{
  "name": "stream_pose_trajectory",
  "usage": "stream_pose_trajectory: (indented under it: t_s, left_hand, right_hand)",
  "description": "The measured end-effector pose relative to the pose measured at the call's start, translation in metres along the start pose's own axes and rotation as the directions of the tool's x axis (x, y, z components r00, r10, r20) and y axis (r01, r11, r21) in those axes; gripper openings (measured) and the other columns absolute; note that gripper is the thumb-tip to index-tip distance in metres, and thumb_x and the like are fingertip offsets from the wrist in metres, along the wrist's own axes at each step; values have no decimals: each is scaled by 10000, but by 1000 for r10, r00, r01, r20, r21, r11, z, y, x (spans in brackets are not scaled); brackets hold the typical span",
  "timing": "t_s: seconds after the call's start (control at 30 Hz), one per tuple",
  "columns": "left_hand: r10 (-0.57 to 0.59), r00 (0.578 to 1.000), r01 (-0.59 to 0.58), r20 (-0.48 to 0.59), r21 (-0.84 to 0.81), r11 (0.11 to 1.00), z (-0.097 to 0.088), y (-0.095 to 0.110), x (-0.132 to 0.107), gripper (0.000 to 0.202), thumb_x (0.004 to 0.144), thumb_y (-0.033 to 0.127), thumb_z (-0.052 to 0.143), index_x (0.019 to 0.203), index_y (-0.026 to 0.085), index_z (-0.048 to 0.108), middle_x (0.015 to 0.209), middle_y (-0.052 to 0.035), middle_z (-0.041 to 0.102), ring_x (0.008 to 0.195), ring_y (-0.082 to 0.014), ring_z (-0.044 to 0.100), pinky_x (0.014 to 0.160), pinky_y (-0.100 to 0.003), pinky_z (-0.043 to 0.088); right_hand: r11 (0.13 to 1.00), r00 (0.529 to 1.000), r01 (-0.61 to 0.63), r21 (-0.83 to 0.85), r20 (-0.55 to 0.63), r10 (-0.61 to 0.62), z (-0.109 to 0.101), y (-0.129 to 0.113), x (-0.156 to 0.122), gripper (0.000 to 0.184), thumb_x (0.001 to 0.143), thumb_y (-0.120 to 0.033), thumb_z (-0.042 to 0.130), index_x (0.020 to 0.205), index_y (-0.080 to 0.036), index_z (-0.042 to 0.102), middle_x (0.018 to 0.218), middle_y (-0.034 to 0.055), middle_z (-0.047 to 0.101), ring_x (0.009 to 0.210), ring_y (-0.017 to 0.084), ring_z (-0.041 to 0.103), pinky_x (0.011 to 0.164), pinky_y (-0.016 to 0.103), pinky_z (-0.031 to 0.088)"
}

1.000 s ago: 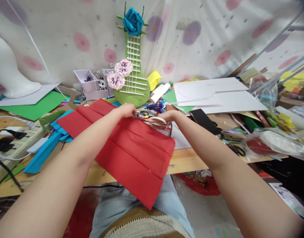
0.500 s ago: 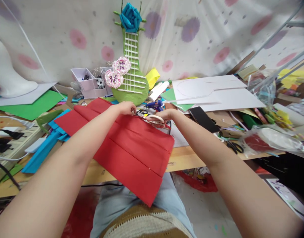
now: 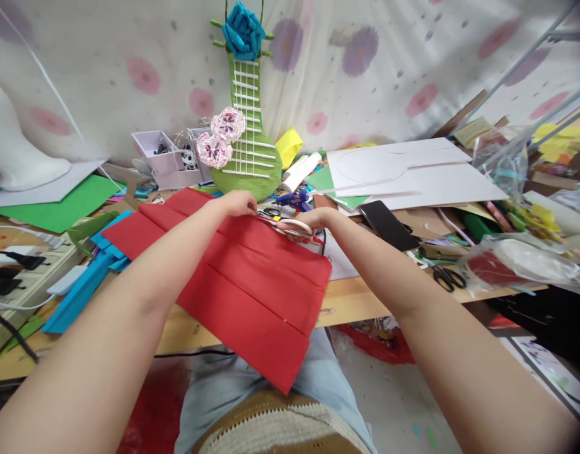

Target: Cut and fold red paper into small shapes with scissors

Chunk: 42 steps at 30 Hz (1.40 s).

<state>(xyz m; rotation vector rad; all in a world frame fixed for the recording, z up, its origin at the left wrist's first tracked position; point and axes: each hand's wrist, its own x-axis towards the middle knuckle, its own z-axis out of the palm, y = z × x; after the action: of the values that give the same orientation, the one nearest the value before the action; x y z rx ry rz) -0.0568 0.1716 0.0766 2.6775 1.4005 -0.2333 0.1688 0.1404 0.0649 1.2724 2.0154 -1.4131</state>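
Observation:
A large creased sheet of red paper [image 3: 252, 284] lies over the table's front edge and hangs down above my lap. My left hand [image 3: 240, 203] pinches its far edge, fingers closed. In my right hand [image 3: 311, 224] is a pair of scissors [image 3: 292, 226] with pale handles, its blades pointing left along the red paper's far edge, close to my left fingers. How far the blades are apart is too small to tell. Just behind the scissors lies a blue glue gun [image 3: 294, 200].
Behind stands a green pipa-shaped model [image 3: 249, 170] with a blue paper flower [image 3: 243, 31]. White boards [image 3: 398, 170], a black phone [image 3: 389, 225] and black scissors [image 3: 448, 277] lie to the right. At left are a power strip [image 3: 58, 265] and blue paper strips [image 3: 82, 296].
The view has shifted slightly. Both hands stay at the red paper's far edge, the scissors still in my right hand, with hardly any movement between them.

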Motion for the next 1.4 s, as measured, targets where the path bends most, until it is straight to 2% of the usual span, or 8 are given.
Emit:
stream_pose_trajectory:
  t_s: [0.1, 0.3, 0.53, 0.7, 0.93, 1.13, 1.3, 1.4]
  left_hand:
    - [4, 1000, -4, -15, 4, 1000, -2, 0, 0, 272, 764, 314, 552, 938, 214, 735, 929, -28, 688, 827, -154, 582, 679, -200, 371]
    - [-14, 1000, 15, -12, 4, 1000, -4, 0, 3, 260, 758, 331, 562, 908, 215, 739, 880, -23, 701, 762, -148, 573, 629, -211, 351]
    - [29, 999, -25, 24, -129, 991, -2, -2, 7, 246, 728, 334, 590, 869, 205, 745, 784, -12, 704, 679, -132, 554, 599, -209, 348]
    - [29, 998, -16, 64, -193, 981, 0, -2, 13, 276, 720, 344, 579, 891, 201, 742, 765, 2, 705, 664, -118, 545, 592, -200, 344]
    - [-54, 998, 57, 19, -154, 986, -2, -4, 11, 327, 751, 385, 544, 916, 182, 740, 763, -20, 694, 633, -122, 523, 573, -224, 323]
    - [-57, 998, 51, -39, -136, 989, -6, -8, 6, 334, 761, 407, 531, 889, 181, 740, 750, -17, 685, 615, -117, 502, 555, -228, 307]
    - [9, 1000, -3, 23, -211, 977, -3, -9, 4, 282, 715, 359, 592, 895, 202, 741, 804, 0, 704, 675, -113, 544, 606, -201, 342]
    - [29, 998, -16, 63, -188, 982, -1, -7, 3, 274, 690, 318, 620, 912, 213, 740, 835, 11, 708, 711, -116, 567, 611, -188, 353]
  right_hand:
    - [997, 999, 18, 75, -28, -16, 0, 2, 4, 648, 726, -751, 468, 855, -121, 550, 724, 45, 555, 612, 119, 563, 526, 222, 469]
    - [991, 996, 83, 108, -41, -79, 1, 1, 4, 660, 734, -767, 431, 807, -119, 536, 671, 35, 530, 560, 104, 518, 482, 215, 443]
    - [998, 998, 43, 42, -40, -42, 1, -4, 0, 685, 694, -803, 429, 718, -125, 525, 651, 25, 500, 568, 98, 497, 495, 211, 445]
    - [997, 998, 60, 51, -14, -59, 2, -3, -1, 660, 711, -798, 412, 721, -143, 497, 615, -6, 442, 524, 84, 441, 473, 206, 410]
    - [995, 996, 91, 51, -4, -91, 2, -5, -6, 659, 722, -805, 379, 667, -152, 449, 595, -15, 386, 496, 75, 378, 454, 212, 360]
    - [997, 996, 69, 27, -51, -68, 3, -6, -5, 623, 711, -774, 454, 670, -152, 461, 596, -16, 408, 511, 78, 419, 491, 211, 390]
    - [994, 993, 105, 21, -53, -104, 2, 0, -2, 625, 745, -771, 403, 617, -160, 435, 559, -12, 418, 487, 74, 403, 470, 208, 384]
    - [992, 992, 121, 26, -38, -120, 2, 1, -2, 625, 762, -769, 372, 621, -163, 429, 553, -16, 404, 476, 71, 384, 457, 208, 377]
